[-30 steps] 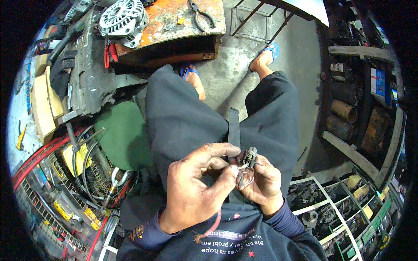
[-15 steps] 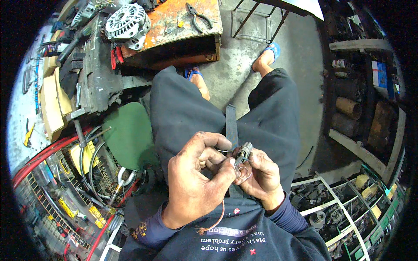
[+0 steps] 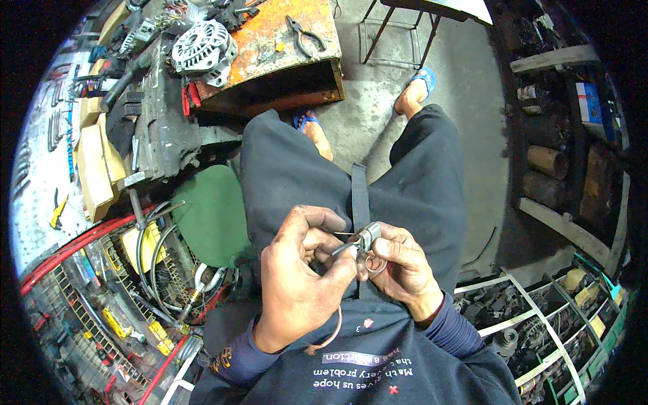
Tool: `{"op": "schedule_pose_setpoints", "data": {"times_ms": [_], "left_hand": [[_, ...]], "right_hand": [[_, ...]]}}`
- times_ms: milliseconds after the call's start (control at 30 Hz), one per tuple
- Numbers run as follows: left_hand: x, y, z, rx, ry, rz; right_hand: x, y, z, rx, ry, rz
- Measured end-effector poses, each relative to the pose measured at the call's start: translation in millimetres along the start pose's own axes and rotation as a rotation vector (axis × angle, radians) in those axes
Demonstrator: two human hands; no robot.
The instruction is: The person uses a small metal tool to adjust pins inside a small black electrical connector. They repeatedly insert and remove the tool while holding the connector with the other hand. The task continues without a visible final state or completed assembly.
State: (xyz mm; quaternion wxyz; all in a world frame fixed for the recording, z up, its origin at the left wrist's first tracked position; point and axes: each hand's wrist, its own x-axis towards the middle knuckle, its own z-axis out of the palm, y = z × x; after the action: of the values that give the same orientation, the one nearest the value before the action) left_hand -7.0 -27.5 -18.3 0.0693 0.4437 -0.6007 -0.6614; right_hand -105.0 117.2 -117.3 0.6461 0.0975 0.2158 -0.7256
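Over my lap both hands are close together in front of my belly. My right hand [image 3: 405,273] pinches a small grey metal part [image 3: 369,234] between thumb and fingers. A thin loop of wire [image 3: 376,264] curves beneath that part, by the right thumb. My left hand [image 3: 300,277] is closed, thumb against forefinger, on a thin grey metal piece [image 3: 343,249] whose end points at the grey part. A fine pin [image 3: 343,233] shows just above it. From under the left hand hangs a copper-coloured wire [image 3: 334,331] with a frayed end. The fingers hide how these pieces join.
Ahead, an orange worn bench [image 3: 270,64] carries an alternator [image 3: 204,50] and pliers [image 3: 305,37]. A green stool seat [image 3: 210,216] stands at my left, near a hammer [image 3: 137,202] and racks of tools. A metal shelf frame [image 3: 526,304] with dark parts is at the right.
The grey part has turned in my right hand. My left fingers have drawn slightly left, so the thin metal piece shows more. The whole view has shifted a little.
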Motion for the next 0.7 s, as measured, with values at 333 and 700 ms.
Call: {"op": "schedule_pose_setpoints", "data": {"times_ms": [333, 700], "left_hand": [[2.0, -19.4, -16.0, -0.088, -0.161, -0.241], [-5.9, -32.9, -21.0, 0.220, -0.090, -0.111]], "right_hand": [[3.0, 6.3, -5.7, 0.049, 0.075, -0.036], [-1.1, 8.8, -4.6, -0.076, 0.035, -0.061]]}}
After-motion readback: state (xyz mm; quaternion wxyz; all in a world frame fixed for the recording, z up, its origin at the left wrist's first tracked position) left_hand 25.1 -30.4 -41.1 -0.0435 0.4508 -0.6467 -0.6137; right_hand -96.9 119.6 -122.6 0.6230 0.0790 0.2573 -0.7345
